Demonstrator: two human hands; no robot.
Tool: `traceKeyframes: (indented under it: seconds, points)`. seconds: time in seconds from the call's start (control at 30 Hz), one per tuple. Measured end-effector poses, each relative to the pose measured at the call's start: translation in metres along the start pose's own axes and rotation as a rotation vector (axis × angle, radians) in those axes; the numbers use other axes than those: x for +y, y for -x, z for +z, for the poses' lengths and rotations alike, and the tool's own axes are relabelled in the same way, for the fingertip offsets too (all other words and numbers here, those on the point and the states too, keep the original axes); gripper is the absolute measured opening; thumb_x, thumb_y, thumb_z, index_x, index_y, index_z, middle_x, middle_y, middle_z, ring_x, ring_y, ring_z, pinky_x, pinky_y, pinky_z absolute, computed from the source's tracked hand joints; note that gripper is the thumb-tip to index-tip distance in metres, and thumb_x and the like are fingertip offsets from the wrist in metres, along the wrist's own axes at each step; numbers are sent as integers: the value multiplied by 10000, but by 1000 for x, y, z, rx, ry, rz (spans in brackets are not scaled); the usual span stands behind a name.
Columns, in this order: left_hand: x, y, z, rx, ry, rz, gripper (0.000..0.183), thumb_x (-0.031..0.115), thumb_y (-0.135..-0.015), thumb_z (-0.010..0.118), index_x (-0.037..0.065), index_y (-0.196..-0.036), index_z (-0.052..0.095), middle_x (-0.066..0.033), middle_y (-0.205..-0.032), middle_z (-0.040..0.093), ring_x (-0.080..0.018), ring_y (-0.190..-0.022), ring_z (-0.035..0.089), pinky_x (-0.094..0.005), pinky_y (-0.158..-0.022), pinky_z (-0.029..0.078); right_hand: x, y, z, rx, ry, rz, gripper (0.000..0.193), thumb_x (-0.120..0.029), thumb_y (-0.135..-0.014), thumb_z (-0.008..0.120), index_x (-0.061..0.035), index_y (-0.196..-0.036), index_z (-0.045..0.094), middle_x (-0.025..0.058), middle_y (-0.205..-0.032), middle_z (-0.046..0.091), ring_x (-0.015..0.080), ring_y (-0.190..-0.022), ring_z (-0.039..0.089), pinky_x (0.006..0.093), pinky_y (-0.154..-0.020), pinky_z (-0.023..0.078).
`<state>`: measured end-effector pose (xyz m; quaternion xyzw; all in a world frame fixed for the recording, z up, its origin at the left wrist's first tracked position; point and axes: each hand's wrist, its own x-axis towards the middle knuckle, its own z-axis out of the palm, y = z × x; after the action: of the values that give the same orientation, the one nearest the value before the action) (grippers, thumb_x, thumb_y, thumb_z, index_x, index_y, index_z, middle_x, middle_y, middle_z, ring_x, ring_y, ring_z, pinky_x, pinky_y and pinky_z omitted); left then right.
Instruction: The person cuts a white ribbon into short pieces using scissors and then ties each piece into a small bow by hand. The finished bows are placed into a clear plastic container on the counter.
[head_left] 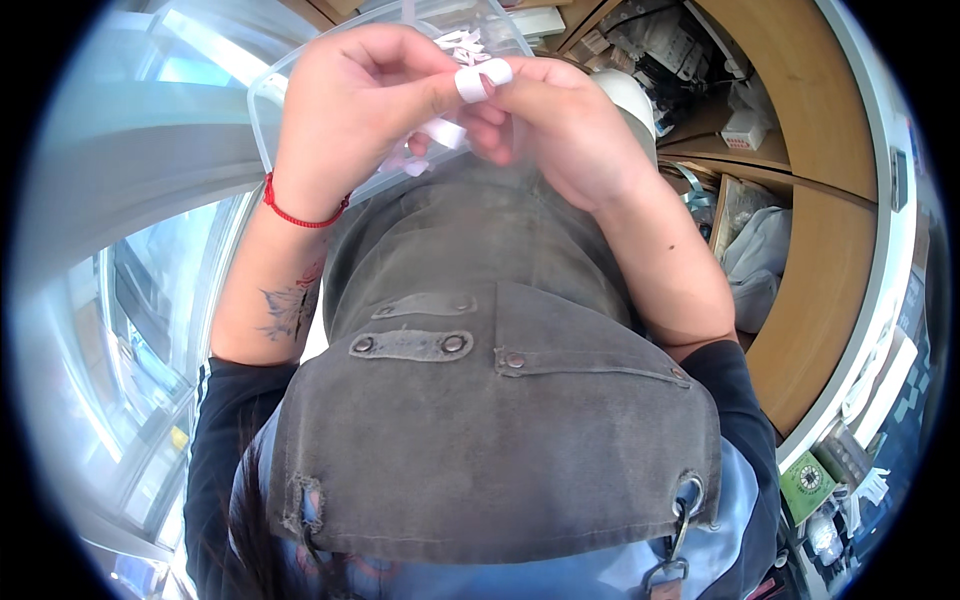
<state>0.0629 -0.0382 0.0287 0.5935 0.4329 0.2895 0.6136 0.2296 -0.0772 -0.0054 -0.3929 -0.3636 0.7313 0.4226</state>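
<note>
Nearest the camera is the worn, grey-brown canvas apron [450, 440] with metal rivets and frayed eyelets, its bib spreading over the wearer's chest and its lower part falling away toward the hands. Past it, near the upper edge of the head view, the left hand [350, 95] and the right hand [565, 125] meet, thumb tips almost facing each other. Between them sits a short, white, flat strip bent into an open curl [470, 85]; whether it is fabric, paper or plastic I cannot tell.

Both hands are pinching this curl, fingers folded inward beneath. Neither is clearly nearer: the left thumb meets its left side, the right thumb its right, and a fingertip shows in its opening. Its longer direction runs across from thumb to thumb, rising slightly toward the right.

A clear, shallow plastic bin [258, 125] lies below and beyond the hands, mostly behind the left one. More white pieces [462, 45] show in it, just past the held curl. Another white, folded piece [443, 132] shows below the thumbs, on the apron side; whether it is held or lying loose is hidden.
</note>
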Motion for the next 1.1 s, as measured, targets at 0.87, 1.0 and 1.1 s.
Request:
traceKeyframes:
  seconds: [0.87, 1.0, 1.1]
  points:
    - [-12, 1, 0, 79, 264, 49, 166, 122, -798, 684, -30, -853, 648, -52, -708, 636, -41, -445, 478, -169, -376, 351, 0, 5, -2, 362, 1032, -1173, 125, -76, -717, 710, -60, -802, 620, 34, -729, 620, 180, -571, 559, 252, -528, 425]
    - [-6, 5, 4, 63, 154, 63, 148, 109, -775, 703, -19, -831, 653, -53, -718, 643, -43, -467, 490, -175, -386, 362, -4, 11, 2, 390, 824, -1071, 111, -79, -707, 718, -56, -765, 626, 36, -736, 616, 169, -614, 570, 252, -555, 441]
    - [-3, 9, 6, 18, 126, 32, 99, 83, -806, 659, -10, -825, 630, -48, -686, 617, -29, -441, 451, -161, -371, 315, -4, 12, 2, 382, 776, -1045, 121, -46, -702, 718, -28, -778, 625, 47, -753, 615, 152, -654, 571, 240, -583, 441]
